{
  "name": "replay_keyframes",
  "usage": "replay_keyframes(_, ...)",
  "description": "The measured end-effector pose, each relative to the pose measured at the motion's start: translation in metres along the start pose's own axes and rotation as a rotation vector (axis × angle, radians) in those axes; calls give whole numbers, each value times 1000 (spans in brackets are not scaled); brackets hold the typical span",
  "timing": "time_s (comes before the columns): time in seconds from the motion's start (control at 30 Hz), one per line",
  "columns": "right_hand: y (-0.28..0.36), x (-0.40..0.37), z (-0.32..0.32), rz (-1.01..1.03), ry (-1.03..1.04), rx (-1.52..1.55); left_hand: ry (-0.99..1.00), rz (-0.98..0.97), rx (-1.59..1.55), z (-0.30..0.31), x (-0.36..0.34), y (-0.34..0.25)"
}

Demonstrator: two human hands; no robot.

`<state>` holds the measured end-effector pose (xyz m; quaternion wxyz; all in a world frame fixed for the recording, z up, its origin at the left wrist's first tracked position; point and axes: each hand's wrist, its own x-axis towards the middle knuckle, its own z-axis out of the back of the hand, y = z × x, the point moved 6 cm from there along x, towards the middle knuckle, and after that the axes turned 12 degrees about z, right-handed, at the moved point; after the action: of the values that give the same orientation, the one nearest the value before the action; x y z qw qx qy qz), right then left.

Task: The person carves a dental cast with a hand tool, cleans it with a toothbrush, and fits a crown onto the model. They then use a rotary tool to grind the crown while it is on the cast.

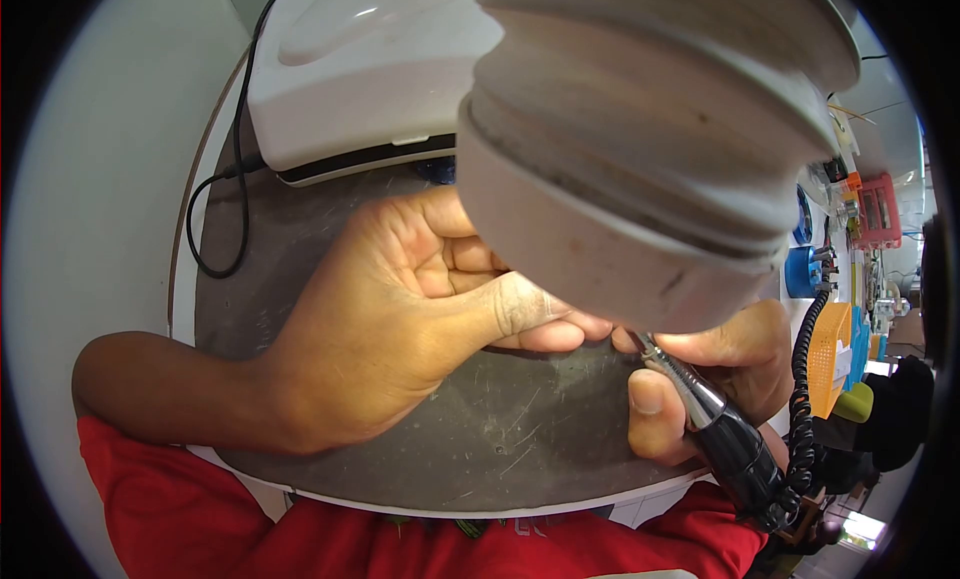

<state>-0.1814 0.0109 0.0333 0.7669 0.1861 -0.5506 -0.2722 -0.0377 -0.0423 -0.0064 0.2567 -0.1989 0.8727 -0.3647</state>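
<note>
My right hand [740,354] grips a rotary handpiece [735,444] with a black body and a metal nose. A black coiled cord [803,399] leads up from its rear end. The nose points up and left toward the fingertips of my left hand [430,309]. My left hand is closed, with the thumb pressed against the fingers. Anything pinched there is hidden or too small to make out. A pale ribbed hose [640,139] with a wide collar hangs close over both hands and covers some of the fingertips.
A white rounded machine [370,79] stands at the back of the scratched grey table [500,449], its black cable [240,219] looping at the left. Rightward are an orange basket [828,354], a blue round holder [800,271] and a pink-red box [878,211].
</note>
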Motion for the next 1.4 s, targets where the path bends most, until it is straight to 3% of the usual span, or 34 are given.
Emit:
replay_keyframes(0.73, 10, 10, 3, -269, 195, -199, -2, 29, -31, 1, -1, 1)
replay_keyframes(0.87, 7, 5, 3, -144, 3, -28, 17, 28, -36, 2, -1, 1)
replay_keyframes(1.4, 9, 6, 1, -217, 151, -138, -10, 53, -36, 1, 1, 3)
